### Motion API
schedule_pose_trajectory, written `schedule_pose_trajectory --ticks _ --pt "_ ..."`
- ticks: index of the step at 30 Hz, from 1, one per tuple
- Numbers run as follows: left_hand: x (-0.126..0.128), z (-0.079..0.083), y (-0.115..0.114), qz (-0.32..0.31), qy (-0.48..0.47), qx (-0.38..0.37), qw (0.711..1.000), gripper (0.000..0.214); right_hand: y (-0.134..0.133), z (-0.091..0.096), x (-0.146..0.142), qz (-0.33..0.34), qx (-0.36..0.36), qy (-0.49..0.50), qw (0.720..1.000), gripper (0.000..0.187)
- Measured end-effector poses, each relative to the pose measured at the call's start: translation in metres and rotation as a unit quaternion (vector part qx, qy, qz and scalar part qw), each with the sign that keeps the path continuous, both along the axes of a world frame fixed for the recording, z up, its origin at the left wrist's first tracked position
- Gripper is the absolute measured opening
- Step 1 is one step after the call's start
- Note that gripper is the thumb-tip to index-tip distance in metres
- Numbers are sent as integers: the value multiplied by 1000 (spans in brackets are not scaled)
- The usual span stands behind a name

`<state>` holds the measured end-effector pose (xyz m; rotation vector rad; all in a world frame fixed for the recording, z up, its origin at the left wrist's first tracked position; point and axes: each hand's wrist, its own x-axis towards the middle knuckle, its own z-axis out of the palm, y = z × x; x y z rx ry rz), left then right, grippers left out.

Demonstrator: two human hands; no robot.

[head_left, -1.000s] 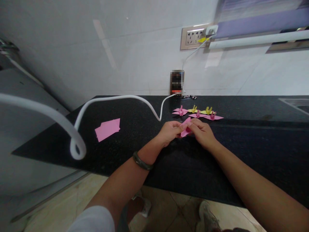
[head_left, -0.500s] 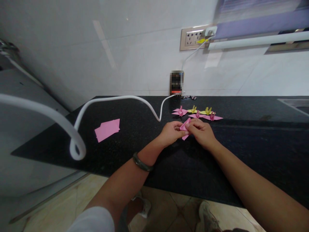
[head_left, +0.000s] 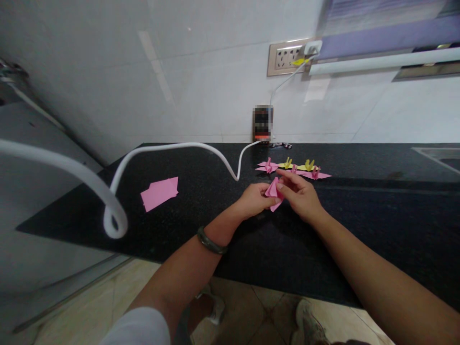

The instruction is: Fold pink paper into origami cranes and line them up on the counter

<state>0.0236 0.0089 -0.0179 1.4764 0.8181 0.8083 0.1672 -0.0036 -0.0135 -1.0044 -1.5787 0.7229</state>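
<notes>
My left hand [head_left: 254, 200] and my right hand [head_left: 301, 195] meet over the black counter [head_left: 201, 215], both pinching a partly folded pink paper [head_left: 273, 191]. The paper stands between my fingertips, just above the counter. My left wrist wears a dark bangle [head_left: 210, 242]. Right behind my hands lies a row of finished paper cranes [head_left: 292, 167], pink and yellow ones. A small stack of flat pink paper sheets [head_left: 160, 192] rests on the counter to the left.
A thick white hose [head_left: 172, 148] curls across the counter's left part, ending in a loop near the front edge. A dark device [head_left: 263, 123] leans on the tiled wall, its cable running to a wall socket [head_left: 285, 57]. A sink edge [head_left: 436, 152] shows at far right.
My hands have turned the pink paper between the fingers and lifted it slightly; my right hand's fingers have opened out a little over its top. The rest is unchanged.
</notes>
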Motion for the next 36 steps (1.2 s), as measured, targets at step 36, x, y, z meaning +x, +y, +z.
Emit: schedule_pose_trajectory --ticks 36 --pt "-5 13 -7 -46 -19 -87 995 41 1 -1 3 22 18 -82 996 16"
